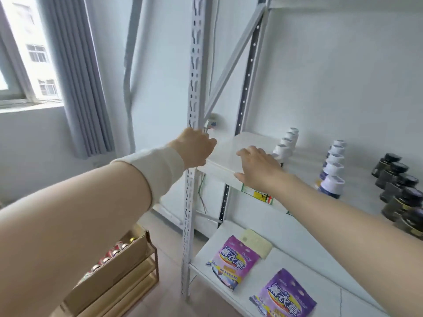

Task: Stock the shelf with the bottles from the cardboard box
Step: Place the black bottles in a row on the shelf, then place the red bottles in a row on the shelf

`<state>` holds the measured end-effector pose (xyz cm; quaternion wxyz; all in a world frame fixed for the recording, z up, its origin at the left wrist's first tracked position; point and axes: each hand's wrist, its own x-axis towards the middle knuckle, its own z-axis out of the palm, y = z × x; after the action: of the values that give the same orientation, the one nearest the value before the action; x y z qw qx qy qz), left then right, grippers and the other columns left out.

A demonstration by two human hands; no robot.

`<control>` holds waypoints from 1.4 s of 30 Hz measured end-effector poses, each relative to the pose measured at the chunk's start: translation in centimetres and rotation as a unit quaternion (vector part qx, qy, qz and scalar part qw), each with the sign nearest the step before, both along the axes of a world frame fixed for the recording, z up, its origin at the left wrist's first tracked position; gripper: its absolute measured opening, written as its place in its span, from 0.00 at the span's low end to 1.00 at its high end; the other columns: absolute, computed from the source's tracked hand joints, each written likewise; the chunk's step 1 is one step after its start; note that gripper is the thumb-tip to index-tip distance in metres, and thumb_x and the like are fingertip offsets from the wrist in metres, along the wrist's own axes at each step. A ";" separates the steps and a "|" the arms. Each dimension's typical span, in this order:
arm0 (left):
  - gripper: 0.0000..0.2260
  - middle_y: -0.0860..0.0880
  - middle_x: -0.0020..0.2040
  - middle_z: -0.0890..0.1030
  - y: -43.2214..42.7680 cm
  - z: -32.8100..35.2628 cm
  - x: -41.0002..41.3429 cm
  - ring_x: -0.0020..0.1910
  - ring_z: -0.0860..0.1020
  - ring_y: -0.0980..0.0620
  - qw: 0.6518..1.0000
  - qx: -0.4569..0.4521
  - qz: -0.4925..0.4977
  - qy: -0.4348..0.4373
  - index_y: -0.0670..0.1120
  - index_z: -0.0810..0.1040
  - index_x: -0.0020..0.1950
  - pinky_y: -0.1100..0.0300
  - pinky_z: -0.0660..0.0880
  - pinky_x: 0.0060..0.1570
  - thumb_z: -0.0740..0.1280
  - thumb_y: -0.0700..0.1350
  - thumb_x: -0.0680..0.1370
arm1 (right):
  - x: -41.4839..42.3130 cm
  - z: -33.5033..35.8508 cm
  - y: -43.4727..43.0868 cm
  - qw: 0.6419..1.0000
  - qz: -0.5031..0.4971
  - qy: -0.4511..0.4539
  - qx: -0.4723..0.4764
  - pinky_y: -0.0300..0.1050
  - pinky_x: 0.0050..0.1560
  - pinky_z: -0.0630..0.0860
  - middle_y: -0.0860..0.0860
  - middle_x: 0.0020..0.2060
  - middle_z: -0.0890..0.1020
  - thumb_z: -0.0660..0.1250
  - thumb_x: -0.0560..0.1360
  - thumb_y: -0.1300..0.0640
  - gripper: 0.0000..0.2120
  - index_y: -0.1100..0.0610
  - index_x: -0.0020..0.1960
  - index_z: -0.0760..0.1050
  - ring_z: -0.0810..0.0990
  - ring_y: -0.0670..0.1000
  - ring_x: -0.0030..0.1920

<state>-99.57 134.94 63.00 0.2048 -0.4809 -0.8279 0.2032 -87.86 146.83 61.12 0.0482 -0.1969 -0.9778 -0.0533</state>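
Your right hand (258, 167) lies flat, empty, on the shelf (229, 149); left hand (194, 148) grip unclear. Next, grab bottles (112, 252) from the cardboard box (107, 277).

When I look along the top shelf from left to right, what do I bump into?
Along the shelf: left hand → right hand → row of small white-capped bottles → row of purple bottles with white caps → row of dark bottles.
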 end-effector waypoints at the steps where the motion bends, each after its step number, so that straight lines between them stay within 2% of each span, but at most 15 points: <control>1: 0.19 0.45 0.61 0.75 -2.1 -0.7 -1.9 0.60 0.74 0.45 1.000 0.000 0.018 -0.003 0.44 0.66 0.67 0.55 0.70 0.56 0.61 0.50 0.79 | -2.3 -0.4 -1.6 1.000 0.022 -0.007 0.002 0.52 0.64 0.65 0.58 0.67 0.66 0.60 0.77 0.48 0.26 0.59 0.70 0.60 0.65 0.59 0.67; 6: 0.16 0.46 0.60 0.75 -13.3 -4.9 -11.9 0.59 0.74 0.46 0.994 -0.010 0.102 -0.036 0.43 0.68 0.66 0.58 0.68 0.53 0.60 0.47 0.79 | -14.2 -3.7 -9.6 0.993 0.113 -0.028 -0.006 0.52 0.65 0.65 0.58 0.68 0.65 0.59 0.78 0.49 0.26 0.59 0.72 0.59 0.65 0.59 0.68; 9: 0.15 0.46 0.61 0.75 -19.8 -8.5 -17.4 0.61 0.74 0.45 0.983 -0.001 0.159 -0.093 0.44 0.69 0.65 0.55 0.71 0.56 0.60 0.47 0.80 | -20.5 -7.2 -14.4 0.986 0.153 -0.065 -0.015 0.52 0.66 0.64 0.57 0.69 0.65 0.59 0.78 0.49 0.26 0.59 0.72 0.58 0.65 0.58 0.68; 14: 0.19 0.44 0.64 0.75 -27.4 -16.4 -24.5 0.63 0.74 0.45 0.947 0.026 0.252 -0.196 0.44 0.68 0.67 0.53 0.72 0.58 0.62 0.49 0.79 | -29.6 -14.9 -19.3 0.972 0.188 -0.140 -0.023 0.52 0.67 0.65 0.58 0.68 0.66 0.59 0.78 0.48 0.26 0.59 0.71 0.59 0.65 0.58 0.68; 21: 0.19 0.45 0.63 0.75 -30.5 -30.3 -32.2 0.62 0.74 0.44 0.861 0.026 0.357 -0.361 0.45 0.68 0.66 0.52 0.72 0.57 0.63 0.51 0.77 | -40.3 -28.1 -20.4 0.937 0.225 -0.260 -0.056 0.50 0.65 0.65 0.57 0.67 0.68 0.59 0.78 0.49 0.24 0.58 0.70 0.60 0.66 0.58 0.68; 28: 0.16 0.45 0.63 0.75 -29.7 -44.2 -37.7 0.62 0.73 0.44 0.766 0.038 0.435 -0.471 0.45 0.68 0.65 0.53 0.70 0.59 0.60 0.49 0.79 | -49.0 -41.7 -19.6 0.884 0.241 -0.383 -0.120 0.48 0.66 0.65 0.55 0.67 0.69 0.59 0.78 0.49 0.25 0.56 0.71 0.60 0.67 0.56 0.67; 32: 0.20 0.44 0.64 0.73 -28.4 -51.3 -39.3 0.63 0.72 0.43 0.714 0.041 0.450 -0.535 0.43 0.66 0.67 0.53 0.70 0.58 0.59 0.52 0.79 | -52.2 -49.1 -19.4 0.857 0.224 -0.438 -0.155 0.47 0.64 0.67 0.54 0.66 0.69 0.59 0.78 0.49 0.24 0.56 0.70 0.61 0.68 0.56 0.66; 37: 0.22 0.45 0.65 0.73 -27.1 -61.3 -43.1 0.64 0.71 0.45 0.647 0.104 0.483 -0.580 0.44 0.65 0.69 0.53 0.69 0.60 0.60 0.54 0.79 | -56.7 -58.7 -20.4 0.841 0.186 -0.458 -0.218 0.47 0.64 0.67 0.55 0.66 0.69 0.59 0.78 0.49 0.24 0.57 0.71 0.61 0.68 0.55 0.66; 42: 0.22 0.44 0.64 0.75 -25.5 -69.2 -47.8 0.62 0.73 0.43 0.600 0.156 0.505 -0.601 0.47 0.67 0.69 0.53 0.71 0.58 0.59 0.56 0.79 | -60.5 -66.7 -20.5 0.845 0.136 -0.456 -0.243 0.49 0.62 0.69 0.59 0.62 0.72 0.63 0.76 0.49 0.24 0.61 0.67 0.65 0.72 0.59 0.63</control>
<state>-147.35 109.41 -6.21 -0.4018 0.0391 -0.8943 -0.1932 -148.39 126.33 -5.61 -0.4454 -0.0210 -0.8883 0.1096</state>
